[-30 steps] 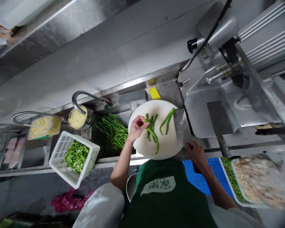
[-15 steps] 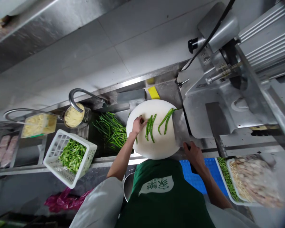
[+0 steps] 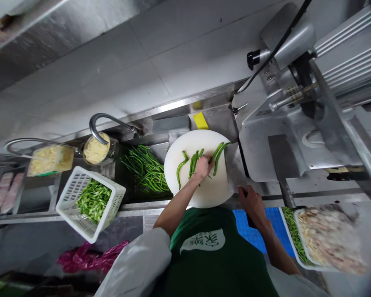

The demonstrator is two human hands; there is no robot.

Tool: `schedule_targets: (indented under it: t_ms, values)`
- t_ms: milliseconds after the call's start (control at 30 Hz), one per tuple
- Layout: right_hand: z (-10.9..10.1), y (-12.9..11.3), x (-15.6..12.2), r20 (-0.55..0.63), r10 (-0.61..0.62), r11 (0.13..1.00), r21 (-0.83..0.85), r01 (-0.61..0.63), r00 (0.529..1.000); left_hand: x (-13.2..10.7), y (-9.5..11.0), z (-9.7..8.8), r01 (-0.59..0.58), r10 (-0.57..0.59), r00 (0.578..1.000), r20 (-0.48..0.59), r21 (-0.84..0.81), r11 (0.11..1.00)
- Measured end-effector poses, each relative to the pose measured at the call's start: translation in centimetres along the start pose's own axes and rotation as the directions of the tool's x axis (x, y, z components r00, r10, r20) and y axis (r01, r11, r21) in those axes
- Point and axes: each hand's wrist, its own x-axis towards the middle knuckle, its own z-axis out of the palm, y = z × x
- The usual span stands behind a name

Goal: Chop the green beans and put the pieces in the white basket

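Observation:
A round white cutting board [image 3: 208,194] lies in front of me with several long green chili peppers [image 3: 181,170] on it. My left hand [image 3: 202,167] is over the middle of the board, its fingers closed on the lower end of a green chili [image 3: 217,152]. Another chili [image 3: 218,161] lies just right of that one. Beneath and beside the same hand are several chilis [image 3: 193,164] side by side, partly covered. At the board's right edge, my right hand [image 3: 252,203] is wrapped around the handle of a cleaver [image 3: 235,165], its broad blade resting flat.
Left of the board, a sink holds many whole green chilis [image 3: 145,169]. A white basket [image 3: 117,206] of cut green pieces sits farther left, below a curved faucet [image 3: 94,123]. A metal slicing machine [image 3: 259,144] with another cleaver [image 3: 281,161] on it stands at right.
My left hand has moved right across the board to the chilis on the right side. A curved chili now shows at the board's left. The right hand and cleaver stay put.

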Motion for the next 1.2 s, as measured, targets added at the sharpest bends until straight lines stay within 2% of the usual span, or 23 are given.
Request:
schedule_targets:
  t_ms: [100, 200, 233, 300, 367, 400, 500, 533, 567, 600, 667, 733, 800, 867, 933, 1000, 1133, 1200]
  values:
    - [0.1, 0.2, 0.0, -0.003, -0.013, 0.999, 0.029, 0.013, 1.000, -2.6, -2.3, -3.9, 0.026, -0.031, 0.982, -0.188, -0.029, 0.999]
    - [0.2, 0.3, 0.1, -0.011, -0.025, 0.999, 0.028, 0.025, 1.000, -5.0, -5.9, -8.6, 0.232, -0.202, 0.918, -0.342, 0.047, 0.972]
    - [0.2, 0.4, 0.2, -0.006, -0.021, 1.000, 0.022, 0.021, 1.000, -5.6, -7.1, -9.8, 0.303, -0.260, 0.903, -0.342, 0.080, 0.949]
    - [0.2, 0.4, 0.3, 0.009, -0.007, 1.000, 0.006, 0.007, 1.000, -6.7, -9.1, -11.4, 0.376, -0.334, 0.904, -0.266, 0.126, 0.918]
    - [0.2, 0.4, 0.3, 0.018, -0.001, 1.000, -0.004, 0.001, 1.000, -7.6, -10.1, -12.0, 0.365, -0.343, 0.924, -0.169, 0.126, 0.922]
    - [0.2, 0.4, 0.4, 0.017, -0.005, 1.000, -0.009, 0.006, 1.000, -7.9, -10.1, -12.0, 0.349, -0.328, 0.930, -0.169, 0.120, 0.929]
    - [0.3, 0.4, 0.4, 0.002, -0.026, 0.999, -0.025, 0.027, 1.000, -8.3, -8.4, -11.1, 0.282, -0.231, 0.903, -0.363, 0.091, 0.955]
    - [0.3, 0.3, 0.4, -0.005, -0.029, 0.999, -0.031, 0.029, 1.000, -8.1, -7.3, -10.3, 0.230, -0.184, 0.896, -0.404, 0.071, 0.971]
    - [0.3, 0.3, 0.5, -0.014, -0.030, 0.999, -0.035, 0.029, 0.999, -7.7, -6.0, -9.2, 0.161, -0.132, 0.909, -0.395, 0.043, 0.986]
    - [0.2, 0.2, 0.5, -0.021, -0.029, 0.999, -0.036, 0.029, 0.999, -7.2, -4.5, -7.8, 0.088, -0.080, 0.938, -0.336, 0.007, 0.996]
    - [0.1, 0.1, 0.6, -0.026, -0.029, 0.999, -0.033, 0.028, 0.999, -5.6, -1.3, -4.6, -0.009, 0.003, 0.992, -0.127, -0.049, 0.999]
    - [0.0, 0.1, 0.7, -0.022, -0.024, 0.999, -0.034, 0.023, 0.999, -3.9, 1.4, -1.4, 0.061, -0.062, 0.998, 0.025, 0.011, 0.998]
    - [0.0, 0.2, 0.7, -0.018, -0.017, 0.999, -0.038, 0.016, 1.000, -2.6, 3.1, 0.5, 0.134, -0.139, 0.987, 0.076, 0.070, 0.989]
    - [0.1, 0.4, 0.7, -0.019, -0.015, 0.999, -0.029, 0.014, 1.000, -2.5, 3.6, 0.3, 0.149, -0.155, 0.985, 0.078, 0.081, 0.986]
    - [0.4, 0.8, 0.7, -0.017, -0.021, 1.000, -0.005, 0.021, 1.000, -3.5, 3.2, -2.1, 0.115, -0.115, 0.993, 0.017, -0.011, 0.993]
    - [0.8, 1.2, 0.9, -0.014, -0.029, 0.999, 0.015, 0.029, 0.999, -5.3, 2.5, -6.2, 0.065, -0.089, 0.989, -0.115, -0.194, 0.979]
    - [1.2, 1.6, 1.2, 0.000, -0.022, 0.999, 0.037, 0.022, 1.000, -8.0, 1.4, -15.3, -0.019, -0.174, 0.926, -0.336, -0.501, 0.865]
    - [1.1, 1.5, 1.3, 0.004, -0.009, 0.999, 0.033, 0.009, 1.000, -8.1, 1.0, -17.4, -0.081, -0.192, 0.900, -0.392, -0.582, 0.809]
